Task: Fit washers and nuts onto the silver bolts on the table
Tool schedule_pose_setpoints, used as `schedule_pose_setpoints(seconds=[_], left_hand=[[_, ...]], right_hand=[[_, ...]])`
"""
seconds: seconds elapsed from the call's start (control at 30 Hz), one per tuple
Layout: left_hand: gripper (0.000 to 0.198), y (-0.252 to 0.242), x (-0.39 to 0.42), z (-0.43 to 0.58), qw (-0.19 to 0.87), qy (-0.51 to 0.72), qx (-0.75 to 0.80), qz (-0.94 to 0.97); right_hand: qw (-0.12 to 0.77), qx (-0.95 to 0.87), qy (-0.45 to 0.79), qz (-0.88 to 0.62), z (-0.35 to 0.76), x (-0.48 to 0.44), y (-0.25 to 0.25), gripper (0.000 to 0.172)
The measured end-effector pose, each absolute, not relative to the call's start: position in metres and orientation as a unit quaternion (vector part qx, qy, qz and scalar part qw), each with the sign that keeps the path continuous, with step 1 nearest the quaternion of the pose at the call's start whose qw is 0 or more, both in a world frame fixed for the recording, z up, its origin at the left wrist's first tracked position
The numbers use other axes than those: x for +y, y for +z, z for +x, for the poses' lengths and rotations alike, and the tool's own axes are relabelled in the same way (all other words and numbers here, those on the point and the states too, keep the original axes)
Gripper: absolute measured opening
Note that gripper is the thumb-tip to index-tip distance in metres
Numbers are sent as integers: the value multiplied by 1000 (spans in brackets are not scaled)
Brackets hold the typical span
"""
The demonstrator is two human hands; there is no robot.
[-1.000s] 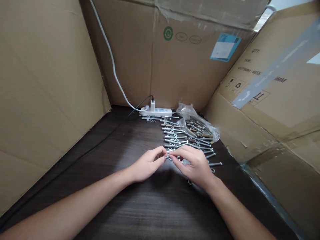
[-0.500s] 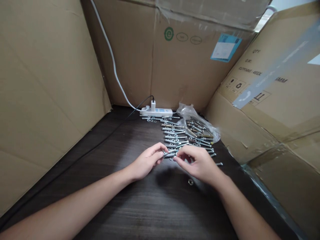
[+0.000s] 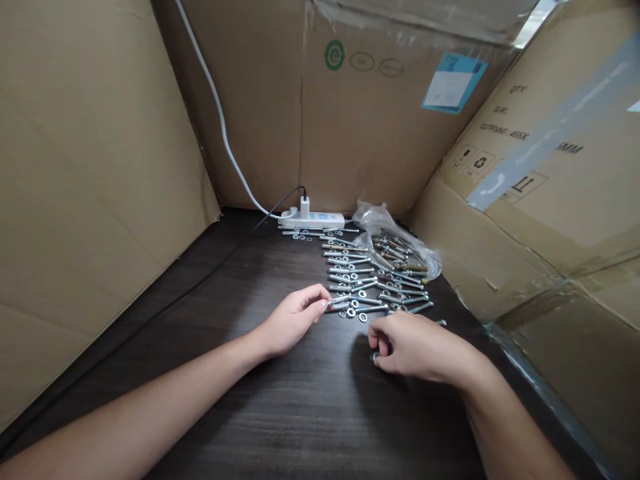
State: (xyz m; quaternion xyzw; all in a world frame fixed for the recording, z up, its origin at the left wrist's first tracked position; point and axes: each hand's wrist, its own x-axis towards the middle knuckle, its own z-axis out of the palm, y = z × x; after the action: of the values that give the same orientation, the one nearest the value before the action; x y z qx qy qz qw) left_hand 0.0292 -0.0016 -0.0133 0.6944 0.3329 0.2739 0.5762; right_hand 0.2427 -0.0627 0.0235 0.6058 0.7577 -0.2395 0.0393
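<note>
Nearest, your right hand (image 3: pixel 407 348) hangs low over the dark table (image 3: pixel 280 407), fingers curled narrow; a small nut (image 3: pixel 374 358) touches the thumb tip, but you cannot tell whether it is pinched. Your left hand (image 3: pixel 295 320) is farther in, thumb and forefinger narrowed on a small metal piece (image 3: pixel 330 304), too covered by fingertips to identify. Both forearms run out of frame.

Just beyond your hands, a loose washer (image 3: pixel 363 318) lies in front of rows of silvery bolts (image 3: pixel 373 309); your right hand hides some of the hardware. Behind them, a clear plastic bag (image 3: pixel 375 215) partly covers darker, brassy fasteners (image 3: pixel 395 252) you can't separate.

To your right, the carton (image 3: pixel 500 250) reads "QTY:", "G.W:" and "465X"; blue tape (image 3: pixel 537 150) crosses the line before "5MM". Its handling icons include a glass and recycling arrows, and its side is cut off.

Farther back, the power strip (image 3: pixel 327 224) carries blue markings too small to read. The back carton (image 3: pixel 250 100) shows a green ring logo with an "e", two faint ovals and a blue label (image 3: pixel 454 83), illegible.
</note>
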Motion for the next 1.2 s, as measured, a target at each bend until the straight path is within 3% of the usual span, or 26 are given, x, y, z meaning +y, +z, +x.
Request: schedule_pose_setpoints(seconds=[0.23,0.6,1.2], left_hand=[[20,-15,-1,30,564,274,336,703],[20,-13,-1,29,503,268,315,759],[20,-15,-2,30,530,278,300,743]], right_hand=[[1,783,-194,591,231,-63,16,10],[-261,833,-159,461,218,-51,10,17],[-392,798,-139,436,212,-49,-2,14]])
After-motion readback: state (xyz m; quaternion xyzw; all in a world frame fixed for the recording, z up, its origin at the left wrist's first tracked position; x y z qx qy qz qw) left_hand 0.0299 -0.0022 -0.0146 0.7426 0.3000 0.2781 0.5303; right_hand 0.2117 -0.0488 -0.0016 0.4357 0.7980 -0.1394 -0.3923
